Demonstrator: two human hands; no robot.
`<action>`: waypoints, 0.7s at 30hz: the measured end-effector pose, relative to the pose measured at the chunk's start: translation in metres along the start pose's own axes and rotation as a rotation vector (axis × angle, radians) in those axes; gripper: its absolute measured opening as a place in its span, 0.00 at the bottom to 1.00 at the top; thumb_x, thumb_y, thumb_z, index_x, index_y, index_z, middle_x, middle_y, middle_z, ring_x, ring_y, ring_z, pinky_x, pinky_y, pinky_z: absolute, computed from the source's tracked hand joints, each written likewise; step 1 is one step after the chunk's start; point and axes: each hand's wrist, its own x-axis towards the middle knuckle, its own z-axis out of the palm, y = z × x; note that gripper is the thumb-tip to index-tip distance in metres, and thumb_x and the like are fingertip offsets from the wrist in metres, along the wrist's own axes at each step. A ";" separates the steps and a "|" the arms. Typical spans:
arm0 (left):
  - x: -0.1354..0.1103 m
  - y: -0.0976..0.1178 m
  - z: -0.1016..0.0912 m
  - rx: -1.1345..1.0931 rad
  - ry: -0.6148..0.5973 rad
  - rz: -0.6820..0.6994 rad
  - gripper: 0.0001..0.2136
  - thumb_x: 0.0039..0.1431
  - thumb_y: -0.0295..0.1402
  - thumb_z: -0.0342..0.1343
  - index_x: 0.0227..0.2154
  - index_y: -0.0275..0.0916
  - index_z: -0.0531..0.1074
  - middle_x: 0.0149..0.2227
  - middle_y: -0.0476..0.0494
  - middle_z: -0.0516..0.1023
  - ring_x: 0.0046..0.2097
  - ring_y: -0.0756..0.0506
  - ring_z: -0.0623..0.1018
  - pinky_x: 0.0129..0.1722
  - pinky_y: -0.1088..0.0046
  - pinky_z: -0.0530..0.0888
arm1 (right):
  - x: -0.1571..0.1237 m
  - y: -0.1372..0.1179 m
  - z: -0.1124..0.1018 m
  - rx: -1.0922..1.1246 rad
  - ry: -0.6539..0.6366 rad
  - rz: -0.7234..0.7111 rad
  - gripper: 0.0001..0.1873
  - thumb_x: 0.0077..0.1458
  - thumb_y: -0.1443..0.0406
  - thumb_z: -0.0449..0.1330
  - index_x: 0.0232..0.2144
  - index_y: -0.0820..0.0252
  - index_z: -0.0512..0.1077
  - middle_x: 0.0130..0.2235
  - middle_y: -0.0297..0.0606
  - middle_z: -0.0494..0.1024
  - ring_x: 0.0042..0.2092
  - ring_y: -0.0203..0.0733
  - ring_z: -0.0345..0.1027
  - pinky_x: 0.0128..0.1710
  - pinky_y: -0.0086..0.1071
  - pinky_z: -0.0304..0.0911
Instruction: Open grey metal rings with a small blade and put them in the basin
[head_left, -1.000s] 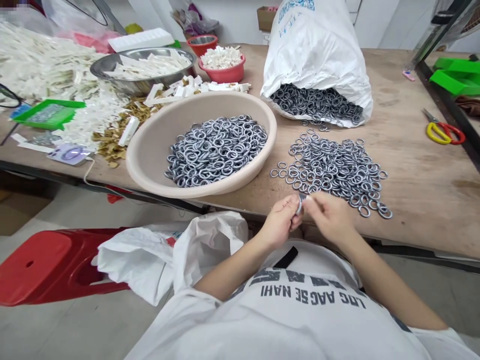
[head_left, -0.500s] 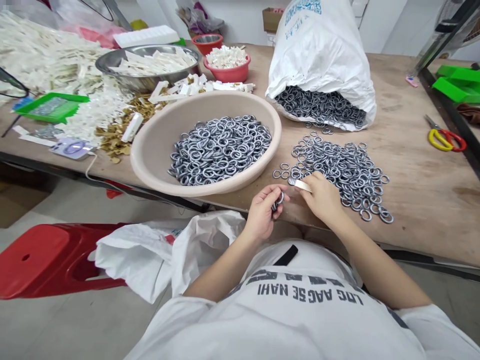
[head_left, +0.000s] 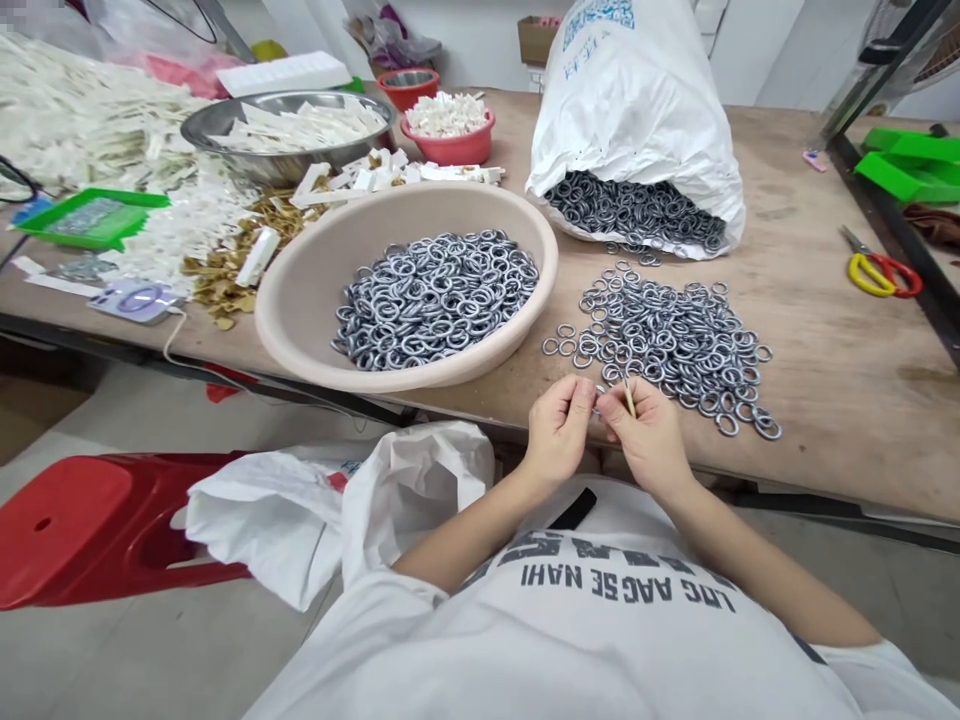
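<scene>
My left hand [head_left: 559,428] is closed at the table's front edge, thumb and fingers pinched. A small grey metal ring [head_left: 599,396] shows partly between my two hands, at the left fingertips. My right hand [head_left: 646,432] is closed too, its fingertips against the same ring. Out of its grip sticks a thin cream strip [head_left: 630,402], seen nearly edge-on; its lower part is hidden. Just beyond my hands lies a loose heap of grey rings [head_left: 675,335] on the wooden table. To the left, a wide beige basin [head_left: 300,310] holds many more such rings.
Behind the heap, a white sack [head_left: 637,120] lies with rings spilling from its mouth. Scissors [head_left: 877,272] lie at right. A steel bowl [head_left: 300,165], a red bowl [head_left: 457,150], a green tray [head_left: 90,235] and white pieces crowd the left. A red stool [head_left: 67,520] stands below.
My hands have come together over the table edge. The left moved right and turned over its rings; the right tilted its cream strip from flat to edge-on.
</scene>
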 end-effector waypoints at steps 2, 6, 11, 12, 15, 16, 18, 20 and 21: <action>-0.001 -0.001 0.000 -0.093 -0.014 -0.064 0.20 0.66 0.48 0.50 0.25 0.38 0.66 0.25 0.50 0.66 0.28 0.51 0.65 0.30 0.74 0.63 | -0.002 0.000 -0.001 -0.048 -0.073 -0.015 0.17 0.52 0.53 0.68 0.29 0.57 0.67 0.24 0.26 0.66 0.25 0.32 0.58 0.26 0.28 0.56; -0.001 -0.003 0.005 -0.368 -0.099 -0.229 0.22 0.62 0.52 0.53 0.23 0.38 0.63 0.21 0.53 0.60 0.23 0.53 0.60 0.23 0.76 0.58 | 0.003 -0.001 -0.007 -0.188 -0.064 -0.108 0.16 0.56 0.53 0.65 0.30 0.57 0.67 0.27 0.28 0.67 0.29 0.34 0.59 0.30 0.29 0.57; -0.002 0.004 0.011 -0.612 -0.064 -0.403 0.23 0.59 0.52 0.57 0.22 0.38 0.61 0.19 0.55 0.58 0.20 0.55 0.56 0.19 0.78 0.54 | 0.001 -0.006 -0.020 -0.570 -0.024 -0.338 0.16 0.59 0.51 0.61 0.34 0.57 0.68 0.30 0.31 0.70 0.31 0.35 0.61 0.32 0.30 0.55; -0.003 0.006 0.012 -0.628 -0.039 -0.433 0.23 0.58 0.52 0.58 0.23 0.38 0.61 0.20 0.55 0.58 0.21 0.55 0.56 0.19 0.78 0.54 | -0.003 -0.006 -0.022 -0.708 -0.051 -0.408 0.16 0.59 0.51 0.61 0.34 0.57 0.69 0.30 0.32 0.70 0.31 0.36 0.62 0.32 0.31 0.54; -0.004 0.010 0.016 -0.657 -0.007 -0.479 0.23 0.56 0.53 0.60 0.23 0.37 0.63 0.22 0.54 0.60 0.22 0.55 0.58 0.20 0.78 0.56 | -0.013 -0.007 -0.024 -0.991 -0.073 -0.567 0.18 0.63 0.51 0.57 0.31 0.59 0.70 0.29 0.35 0.71 0.31 0.37 0.62 0.31 0.32 0.51; -0.004 0.011 0.017 -0.663 -0.009 -0.485 0.23 0.56 0.52 0.60 0.23 0.37 0.62 0.22 0.54 0.60 0.22 0.56 0.58 0.20 0.78 0.55 | -0.015 -0.007 -0.024 -1.037 -0.062 -0.589 0.19 0.64 0.51 0.56 0.31 0.59 0.71 0.29 0.35 0.71 0.31 0.37 0.61 0.31 0.32 0.50; -0.005 0.013 0.019 -0.670 0.000 -0.496 0.23 0.56 0.52 0.60 0.23 0.37 0.62 0.22 0.54 0.60 0.22 0.55 0.58 0.19 0.78 0.54 | -0.017 -0.006 -0.024 -1.088 -0.041 -0.611 0.20 0.64 0.51 0.55 0.29 0.59 0.71 0.29 0.35 0.71 0.30 0.36 0.60 0.30 0.32 0.48; -0.004 0.014 0.022 -0.675 0.019 -0.509 0.23 0.55 0.52 0.61 0.23 0.37 0.62 0.21 0.54 0.59 0.22 0.55 0.57 0.19 0.78 0.53 | -0.018 -0.005 -0.023 -1.117 -0.027 -0.622 0.21 0.64 0.50 0.55 0.28 0.59 0.70 0.29 0.35 0.71 0.29 0.36 0.60 0.30 0.32 0.48; -0.004 0.014 0.023 -0.675 0.026 -0.515 0.24 0.55 0.53 0.61 0.23 0.37 0.61 0.21 0.55 0.58 0.22 0.55 0.57 0.19 0.78 0.53 | -0.019 -0.004 -0.022 -1.129 -0.024 -0.624 0.21 0.64 0.50 0.55 0.27 0.59 0.70 0.29 0.35 0.71 0.29 0.36 0.60 0.30 0.32 0.47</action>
